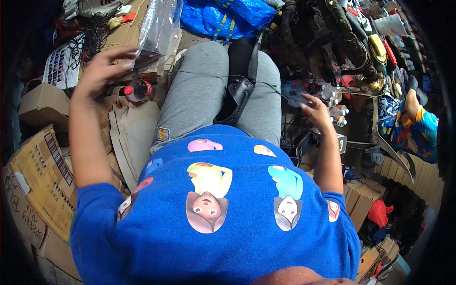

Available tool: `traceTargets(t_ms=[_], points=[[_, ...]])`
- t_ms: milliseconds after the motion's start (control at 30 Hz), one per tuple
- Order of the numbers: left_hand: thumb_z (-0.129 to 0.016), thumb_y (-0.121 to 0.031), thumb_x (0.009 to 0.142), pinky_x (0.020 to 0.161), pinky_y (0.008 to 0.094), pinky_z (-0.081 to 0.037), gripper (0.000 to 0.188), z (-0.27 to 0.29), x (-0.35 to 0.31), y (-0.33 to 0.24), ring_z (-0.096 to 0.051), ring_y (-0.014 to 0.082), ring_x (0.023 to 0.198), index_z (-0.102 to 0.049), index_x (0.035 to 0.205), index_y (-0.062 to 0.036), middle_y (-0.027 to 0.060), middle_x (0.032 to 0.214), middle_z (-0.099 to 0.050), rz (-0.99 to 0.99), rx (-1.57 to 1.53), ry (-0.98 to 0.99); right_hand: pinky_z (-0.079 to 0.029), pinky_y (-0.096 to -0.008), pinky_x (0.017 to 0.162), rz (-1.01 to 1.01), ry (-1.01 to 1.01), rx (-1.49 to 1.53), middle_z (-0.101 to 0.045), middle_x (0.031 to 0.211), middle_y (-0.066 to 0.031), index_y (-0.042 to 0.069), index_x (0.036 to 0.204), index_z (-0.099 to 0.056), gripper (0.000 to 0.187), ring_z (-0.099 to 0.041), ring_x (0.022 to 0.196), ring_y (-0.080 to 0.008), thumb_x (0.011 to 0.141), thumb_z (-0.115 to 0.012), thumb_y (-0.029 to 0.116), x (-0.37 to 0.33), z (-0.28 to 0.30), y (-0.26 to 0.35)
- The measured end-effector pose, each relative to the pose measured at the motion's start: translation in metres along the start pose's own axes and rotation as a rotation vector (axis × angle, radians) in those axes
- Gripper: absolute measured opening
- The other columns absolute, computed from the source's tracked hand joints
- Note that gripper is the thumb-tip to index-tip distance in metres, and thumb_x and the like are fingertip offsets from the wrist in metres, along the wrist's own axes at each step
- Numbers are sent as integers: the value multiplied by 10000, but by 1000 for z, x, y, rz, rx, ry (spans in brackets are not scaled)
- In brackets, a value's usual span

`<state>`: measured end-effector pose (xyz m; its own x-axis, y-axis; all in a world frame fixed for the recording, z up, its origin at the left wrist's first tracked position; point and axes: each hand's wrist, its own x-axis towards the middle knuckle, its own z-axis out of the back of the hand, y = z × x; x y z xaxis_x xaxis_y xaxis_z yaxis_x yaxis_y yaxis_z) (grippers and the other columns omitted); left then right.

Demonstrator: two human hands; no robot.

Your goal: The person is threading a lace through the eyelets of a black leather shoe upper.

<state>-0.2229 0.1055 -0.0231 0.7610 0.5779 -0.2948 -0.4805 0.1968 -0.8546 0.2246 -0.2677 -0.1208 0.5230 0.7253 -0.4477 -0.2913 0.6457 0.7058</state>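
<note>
Between my grey-trousered thighs lies a black, curved, shoe-like piece (240, 92) with a long flat part rising from it. A thin dark cord (202, 74) crosses it and spans both thighs. Out to the left, my left hand (107, 71) is raised, its fingers pointing right and smeared by motion. Whether the cord's left end is in those fingers I cannot make out. My right hand (317, 111), beyond my right thigh, has its fingertips bent together at the cord's right end.
A red-capped bottle (138, 90) lies beside my left thigh, near cardboard pieces (135, 133) and a box (43, 107). Ahead is a blue tarp bag (228, 19). Several clear bottles (338, 111) and piled clutter stand at right, where another person's foot (412, 103) shows.
</note>
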Motion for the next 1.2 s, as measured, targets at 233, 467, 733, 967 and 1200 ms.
traceTargets(t_ms=[233, 467, 733, 967, 1200], points=[[-699, -206, 778, 885, 320, -456, 435, -100, 7, -58, -566, 203, 1016, -548, 1148, -35, 90, 1101, -577, -225, 15, -274, -475, -339, 828, 530, -72, -167, -581, 1046, -121, 212, 1296, -517, 550, -588, 970, -204, 779, -702, 175, 1, -23, 141], [-744, -433, 662, 799, 449, -485, 678, -214, 42, -79, -580, 376, 939, -476, 1128, -19, 186, 1070, -532, -322, 708, 105, -458, -426, 753, 570, 12, -841, -652, 866, -114, 145, 1070, -625, 427, -633, 842, -292, 761, -677, 435, 32, -54, 191], [-687, -270, 682, 773, 428, -479, 399, -215, 54, -67, -586, 356, 892, -564, 978, -33, 172, 950, -584, -539, 524, 293, -441, -284, 595, 359, 18, -196, -589, 691, -57, 20, 804, -586, 320, -519, 647, -110, 719, -769, 268, 13, -42, 141], [-727, -426, 695, 807, 381, -484, 526, -191, 72, -81, -598, 308, 892, -637, 1046, -44, 136, 981, -599, -476, 570, 353, -390, -230, 581, 347, 67, -10, -513, 695, 31, 39, 821, -539, 306, -446, 655, -55, 755, -767, 232, 36, -65, 121], [-717, -244, 719, 907, 362, -429, 395, -214, 132, -62, -535, 272, 1039, -582, 1040, -59, 136, 1086, -549, -578, 156, 88, -477, -394, 678, 608, -65, -351, -602, 832, -156, 33, 916, -623, 372, -604, 770, -308, 732, -729, 337, -4, -54, 165]])
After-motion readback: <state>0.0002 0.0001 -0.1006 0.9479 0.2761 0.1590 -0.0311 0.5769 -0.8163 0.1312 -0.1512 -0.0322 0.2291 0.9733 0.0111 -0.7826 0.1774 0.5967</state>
